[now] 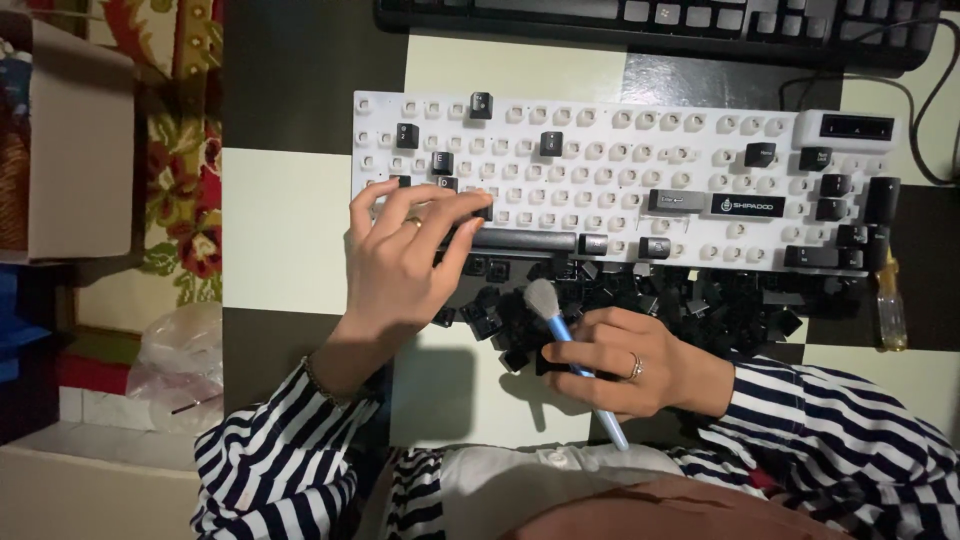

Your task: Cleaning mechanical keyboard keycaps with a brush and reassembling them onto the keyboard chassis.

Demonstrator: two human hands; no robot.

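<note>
White plastic showed across most of the keyboard, which lay flat on the checkered table with nearly all of its caps stripped, leaving rows of bare switch stems and only a scattering of black caps, more of them toward the right end. The left hand rested on the near left part of the board, fingers spread and curled down, the tips pressing around the long grey space bar; whether a cap was pinched under them could not be told. The right hand held a small brush with a blue handle and a soft grey head, gripped between thumb and fingers, the head raised just near of the board's front edge. A heap of loose black caps lay touching that near edge, between the board and the striped sleeves. To do this well, the left hand ought to have pinned the board firmly while the bristles swept lightly between the stems, away from the heap, so dust did not fall among the caps. A second, dark keyboard sat farther off, and a small yellow bottle stood near the right end
</note>
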